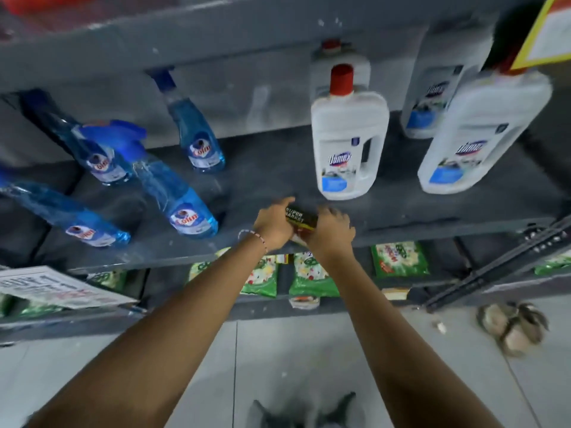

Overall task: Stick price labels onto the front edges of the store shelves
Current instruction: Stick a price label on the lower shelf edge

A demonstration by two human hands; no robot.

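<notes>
A black and yellow price label with white lettering sits at the front edge of the grey shelf, near its middle. My left hand grips the label's left end, thumb stretched over the shelf top. My right hand covers the label's right end, fingers curled over it. Both hands press against the shelf's front lip. The lower part of the label is hidden behind my hands.
Blue spray bottles stand on the shelf to the left, white red-capped bottles to the right. Green packets fill the shelf below, where another label hangs. A white sign sticks out lower left. A dark metal rail leans at right.
</notes>
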